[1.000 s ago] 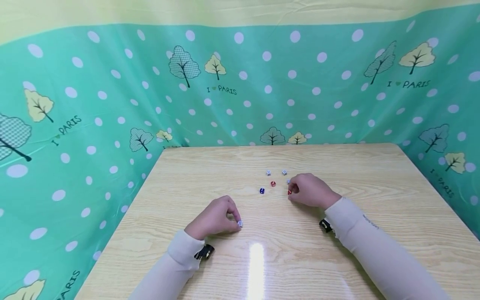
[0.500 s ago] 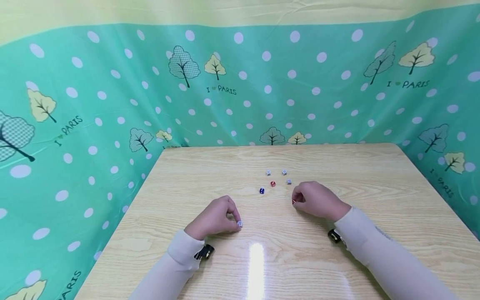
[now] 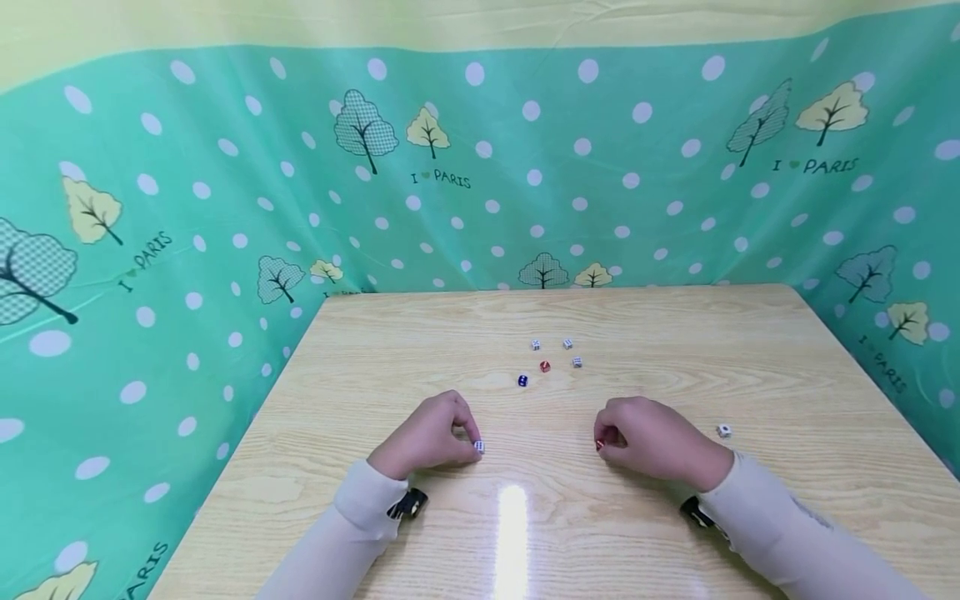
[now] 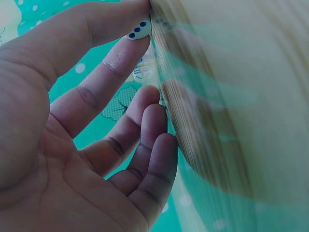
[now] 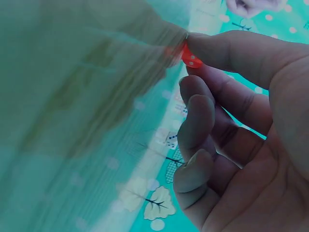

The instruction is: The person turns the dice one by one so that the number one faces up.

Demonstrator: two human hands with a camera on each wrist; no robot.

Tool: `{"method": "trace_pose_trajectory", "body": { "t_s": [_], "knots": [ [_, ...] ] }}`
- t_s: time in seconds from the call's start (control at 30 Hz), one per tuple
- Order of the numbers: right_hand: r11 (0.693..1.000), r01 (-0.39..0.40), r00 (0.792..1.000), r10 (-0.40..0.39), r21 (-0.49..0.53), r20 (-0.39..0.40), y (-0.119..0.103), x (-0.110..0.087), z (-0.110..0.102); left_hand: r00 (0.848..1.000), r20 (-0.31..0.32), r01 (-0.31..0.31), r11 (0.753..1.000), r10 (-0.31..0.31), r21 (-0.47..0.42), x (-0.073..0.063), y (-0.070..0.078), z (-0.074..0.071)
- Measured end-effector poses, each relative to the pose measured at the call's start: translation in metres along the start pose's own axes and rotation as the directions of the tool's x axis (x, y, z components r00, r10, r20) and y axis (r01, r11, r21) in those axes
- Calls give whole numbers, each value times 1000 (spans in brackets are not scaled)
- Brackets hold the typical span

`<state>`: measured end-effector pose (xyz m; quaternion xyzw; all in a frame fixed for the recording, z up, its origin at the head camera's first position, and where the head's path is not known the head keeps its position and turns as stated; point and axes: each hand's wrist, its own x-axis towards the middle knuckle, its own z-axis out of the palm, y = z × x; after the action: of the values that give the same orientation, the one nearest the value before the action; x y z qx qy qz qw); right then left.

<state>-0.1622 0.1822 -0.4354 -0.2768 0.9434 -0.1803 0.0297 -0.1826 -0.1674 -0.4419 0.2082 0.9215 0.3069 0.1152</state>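
My left hand (image 3: 429, 433) pinches a white die (image 3: 479, 447) between thumb and index finger, low over the wooden table (image 3: 405, 333). In the left wrist view that die (image 4: 139, 30) shows dark blue pips, and the other fingers bend loosely by the tabletop. Across from it, my right hand (image 3: 652, 437) holds a red die (image 3: 599, 445), mostly covered by the fingertips in the head view. The right wrist view shows the red die (image 5: 191, 59) with white pips, gripped by thumb and index finger right at the table surface.
Beyond the hands lie a blue die (image 3: 522, 381), a red die (image 3: 545, 367) and several white dice (image 3: 577, 362). Another white die (image 3: 723, 431) sits right of my right wrist. A green dotted cloth (image 3: 480, 167) hangs around the table.
My right hand has drawn the red die back toward me and slightly right, away from the group. The white die behind the right wrist has come into view. The left hand stays put.
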Motion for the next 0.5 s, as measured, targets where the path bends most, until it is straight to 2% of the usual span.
{"method": "trace_pose_trajectory", "body": {
  "t_s": [0.17,0.5],
  "knots": [
    [999,35,999,-36,-39,-14,-8,-13,-1,1000,1,0,1000,0,1,0,-1,0],
    [996,83,996,-83,-31,-8,-17,-33,-1,1000,3,-6,1000,6,5,2,-2,0]
  ]
}}
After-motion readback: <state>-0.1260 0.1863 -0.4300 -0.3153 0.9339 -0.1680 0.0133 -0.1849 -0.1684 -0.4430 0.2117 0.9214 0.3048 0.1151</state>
